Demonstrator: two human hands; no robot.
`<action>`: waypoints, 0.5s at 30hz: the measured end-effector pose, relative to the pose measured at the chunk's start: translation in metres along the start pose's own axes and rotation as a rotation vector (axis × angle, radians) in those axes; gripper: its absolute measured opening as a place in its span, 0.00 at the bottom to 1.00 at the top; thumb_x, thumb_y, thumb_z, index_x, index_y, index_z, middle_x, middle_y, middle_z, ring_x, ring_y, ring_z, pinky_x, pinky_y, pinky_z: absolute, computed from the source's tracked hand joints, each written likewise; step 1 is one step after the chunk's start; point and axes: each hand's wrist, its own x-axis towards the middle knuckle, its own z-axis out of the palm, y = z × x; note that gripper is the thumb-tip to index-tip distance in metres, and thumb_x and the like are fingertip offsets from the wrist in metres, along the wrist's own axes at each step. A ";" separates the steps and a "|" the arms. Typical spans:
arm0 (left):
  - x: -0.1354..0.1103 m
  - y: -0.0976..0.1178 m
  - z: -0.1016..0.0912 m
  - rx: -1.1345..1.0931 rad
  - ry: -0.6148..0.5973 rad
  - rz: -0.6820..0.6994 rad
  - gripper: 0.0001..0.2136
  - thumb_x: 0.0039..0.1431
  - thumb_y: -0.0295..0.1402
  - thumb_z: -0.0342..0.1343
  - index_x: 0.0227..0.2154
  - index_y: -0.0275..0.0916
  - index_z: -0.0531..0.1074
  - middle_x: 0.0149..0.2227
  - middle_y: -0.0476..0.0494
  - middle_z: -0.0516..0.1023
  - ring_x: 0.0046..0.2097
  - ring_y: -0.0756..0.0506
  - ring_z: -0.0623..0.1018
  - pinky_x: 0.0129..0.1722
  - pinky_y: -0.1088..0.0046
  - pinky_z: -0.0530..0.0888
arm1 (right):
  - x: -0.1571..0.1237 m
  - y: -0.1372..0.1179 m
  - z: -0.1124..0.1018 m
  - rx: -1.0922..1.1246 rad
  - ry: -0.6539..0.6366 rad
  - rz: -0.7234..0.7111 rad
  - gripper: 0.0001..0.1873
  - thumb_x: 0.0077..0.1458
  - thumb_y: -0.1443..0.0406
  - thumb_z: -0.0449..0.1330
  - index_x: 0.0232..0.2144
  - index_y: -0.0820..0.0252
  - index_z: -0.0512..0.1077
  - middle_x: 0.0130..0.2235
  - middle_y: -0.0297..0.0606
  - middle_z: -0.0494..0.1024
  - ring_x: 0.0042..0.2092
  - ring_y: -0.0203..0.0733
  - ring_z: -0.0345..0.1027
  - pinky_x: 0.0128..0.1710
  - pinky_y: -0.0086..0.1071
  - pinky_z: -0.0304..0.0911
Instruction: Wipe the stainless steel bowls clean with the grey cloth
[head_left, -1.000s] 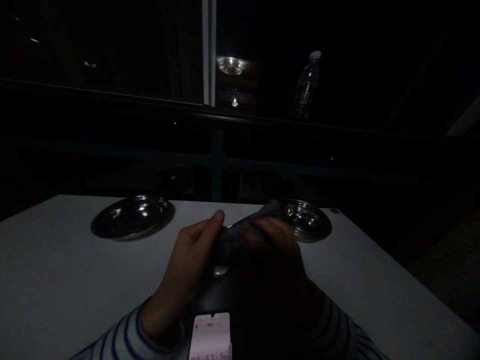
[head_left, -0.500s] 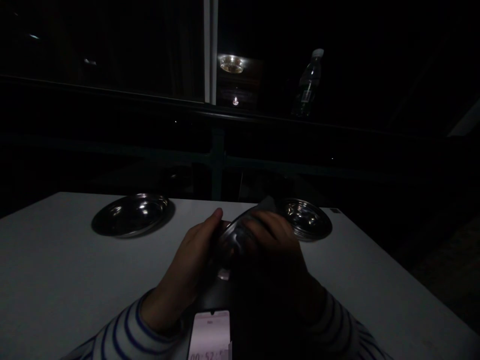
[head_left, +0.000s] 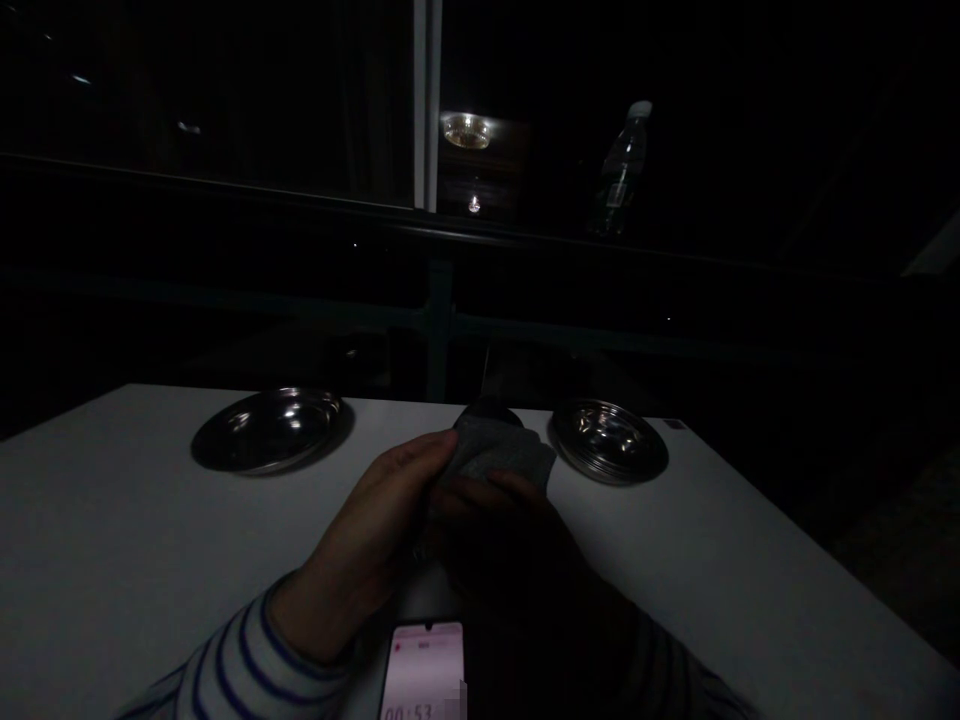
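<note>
In front of me, over the middle of the white table, my left hand grips the side of a metal dish, thumb on top. Only the dish's dark far edge shows; a grey cloth and my hands cover the rest. My right hand, in deep shadow, has its fingers bent on the cloth and presses it against the dish. To the left lies a shiny metal dish. At the right is what looks like a stack of metal dishes.
A lit phone showing a timer lies at the near edge, below my hands. Beyond the table, a clear bottle with a white cap stands by the dark window. A pale window post rises at the back.
The dish in my hands was tilted with its shiny surface showing; now the cloth lies spread over it. My right hand has moved lower and closer to me.
</note>
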 end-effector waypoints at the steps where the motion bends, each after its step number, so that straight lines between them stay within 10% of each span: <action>1: 0.000 0.000 -0.001 0.019 -0.018 0.009 0.08 0.52 0.32 0.56 0.33 0.36 0.75 0.24 0.46 0.76 0.25 0.50 0.73 0.25 0.77 0.68 | -0.001 0.006 -0.001 0.003 0.028 0.010 0.12 0.59 0.66 0.47 0.41 0.57 0.69 0.43 0.34 0.74 0.49 0.38 0.60 0.49 0.37 0.56; 8: 0.000 0.001 -0.002 0.088 -0.077 0.048 0.07 0.53 0.31 0.55 0.34 0.36 0.75 0.29 0.45 0.78 0.28 0.50 0.74 0.30 0.76 0.70 | -0.007 0.037 -0.008 0.066 0.137 0.357 0.14 0.58 0.63 0.49 0.44 0.61 0.67 0.48 0.45 0.68 0.50 0.46 0.59 0.46 0.42 0.61; 15: 0.002 -0.002 0.000 0.165 0.191 0.154 0.13 0.47 0.40 0.59 0.18 0.36 0.70 0.16 0.53 0.71 0.20 0.54 0.68 0.19 0.80 0.63 | -0.005 0.012 -0.006 0.073 0.064 0.079 0.14 0.57 0.65 0.51 0.46 0.59 0.66 0.48 0.40 0.70 0.52 0.44 0.58 0.50 0.43 0.56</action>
